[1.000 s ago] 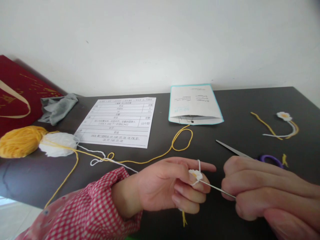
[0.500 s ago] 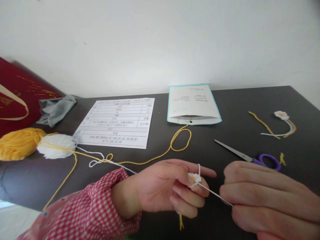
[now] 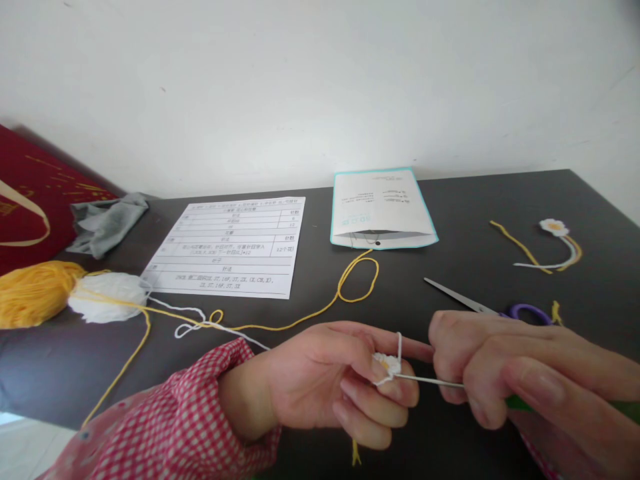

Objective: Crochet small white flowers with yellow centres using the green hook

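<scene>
My left hand (image 3: 345, 383) pinches a small white crocheted flower (image 3: 389, 367) with a yellow centre between thumb and fingers. White yarn (image 3: 399, 347) loops over its outstretched index finger, and a yellow yarn tail (image 3: 355, 453) hangs beneath the hand. Closed around a crochet hook (image 3: 430, 381) is my right hand (image 3: 530, 380); the thin metal shaft points left and its tip meets the flower's edge. A bit of the green handle shows under the right fingers. The hook's very tip is hidden in the stitches.
Scissors (image 3: 463, 297) with purple handles lie behind my right hand. Farther right rests a finished white flower (image 3: 554, 228) with yarn tails. A printed sheet (image 3: 230, 247), an open white pouch (image 3: 383, 207), yellow yarn (image 3: 37, 293) and white yarn balls (image 3: 107, 298) sit on the dark table.
My right hand has turned and shifted slightly left, so the hook's shaft and green handle show more plainly. The left hand keeps the flower nearly in place.
</scene>
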Tool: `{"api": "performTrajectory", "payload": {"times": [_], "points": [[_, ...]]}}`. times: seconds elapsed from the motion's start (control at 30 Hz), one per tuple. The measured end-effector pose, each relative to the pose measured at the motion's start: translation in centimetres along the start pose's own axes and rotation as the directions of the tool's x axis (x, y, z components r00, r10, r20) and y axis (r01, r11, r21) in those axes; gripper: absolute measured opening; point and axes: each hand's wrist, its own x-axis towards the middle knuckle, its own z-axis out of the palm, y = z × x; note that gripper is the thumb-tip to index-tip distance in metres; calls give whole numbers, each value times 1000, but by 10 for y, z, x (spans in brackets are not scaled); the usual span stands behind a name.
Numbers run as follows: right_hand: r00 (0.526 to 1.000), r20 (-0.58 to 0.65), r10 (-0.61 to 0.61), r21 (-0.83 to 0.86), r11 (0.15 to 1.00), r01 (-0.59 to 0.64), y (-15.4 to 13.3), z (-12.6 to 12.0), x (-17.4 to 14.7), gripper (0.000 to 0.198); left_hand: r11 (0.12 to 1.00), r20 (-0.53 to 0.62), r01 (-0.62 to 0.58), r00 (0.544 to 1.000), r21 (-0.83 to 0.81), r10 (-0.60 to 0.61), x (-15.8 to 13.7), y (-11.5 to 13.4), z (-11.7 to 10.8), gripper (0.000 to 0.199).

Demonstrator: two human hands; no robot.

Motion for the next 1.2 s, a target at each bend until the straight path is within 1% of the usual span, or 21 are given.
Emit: {"api": "performTrajectory", "payload": {"times": [0.07,0.1,0.17,0.27,0.3,0.37,0.43,0.5,0.6,0.7,0.8,0.87,0.97,1.0,1.07,1.13,1.2], "points": [[1000,-20,-1,-2,1000,1,-2,0,2,44,1000,-8,6,1000,-7,-6,0,0,0,29],[1000,-8,-23,-35,999,23,-3,0,2,44,1000,-15,7,1000,-10,-7,0,0,0,29],[992,70,-101,-159,981,111,-4,-2,2,37,1000,-33,3,999,-17,-4,0,0,0,27],[947,187,-260,-334,890,311,-2,-3,1,29,1000,-74,-1,997,-30,-2,0,0,-1,26],[930,204,-305,-363,859,361,-1,-2,2,31,999,-88,-2,996,-36,-2,1,0,-1,26],[908,215,-360,-381,825,417,-1,0,5,34,999,-99,0,995,-44,-4,1,0,-2,27],[911,218,-350,-369,835,409,-4,1,9,35,999,-97,8,995,-43,-13,1,0,-2,28],[932,216,-291,-331,876,350,-9,0,11,36,999,-83,18,996,-38,-21,1,0,-2,28],[970,154,-191,-251,941,225,-11,-3,9,38,999,-59,24,998,-23,-25,1,1,-1,28],[989,72,-128,-178,974,139,-7,-3,3,40,1000,-46,18,999,-18,-19,1,1,0,27],[999,17,-36,-45,998,37,-3,1,2,43,999,-30,25,999,-23,-25,1,1,0,25],[999,-19,33,40,999,-32,-4,5,6,46,999,-21,32,999,-26,-33,0,1,-1,24],[992,-74,102,83,992,-96,-7,8,13,52,998,-13,39,999,-42,-39,0,0,-2,24],[992,-74,104,79,992,-98,-8,8,15,53,998,-14,40,999,-45,-41,0,0,-2,25],[998,-51,24,27,999,-22,-8,5,16,50,998,-12,37,999,-52,-38,0,-1,-2,26],[994,37,-107,-107,988,110,-9,2,15,42,997,-11,30,999,-68,-30,1,-1,-3,28],[960,157,-234,-255,929,268,-9,-1,12,34,996,-22,21,999,-89,-23,1,-2,-4,29]]}}
